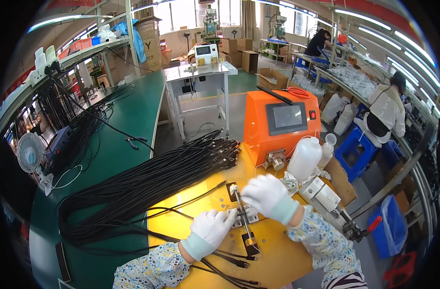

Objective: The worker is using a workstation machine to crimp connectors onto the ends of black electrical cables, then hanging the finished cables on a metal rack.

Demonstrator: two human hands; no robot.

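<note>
My left hand (211,232), in a white glove, is closed with its fingertips at a small metal clamping fixture (252,217) on the yellow machine top. A black cable (174,210) runs in under that hand, and a dark bit shows just past the fingertips. Across the fixture lies a slim metal bar (244,219), its ends over two dark slots. My right hand (268,196), also gloved, is curled shut just right of the bar's far end; whatever its fingers hold is hidden. Loose cable ends (241,263) lie by my left wrist.
A thick bundle of black cables (147,192) covers the green table (128,115) and the machine's left side. Behind stands an orange control box (261,120) with a screen. White bottles (305,158) and a metal cylinder unit (321,193) are at right. Pliers (137,141) lie farther left.
</note>
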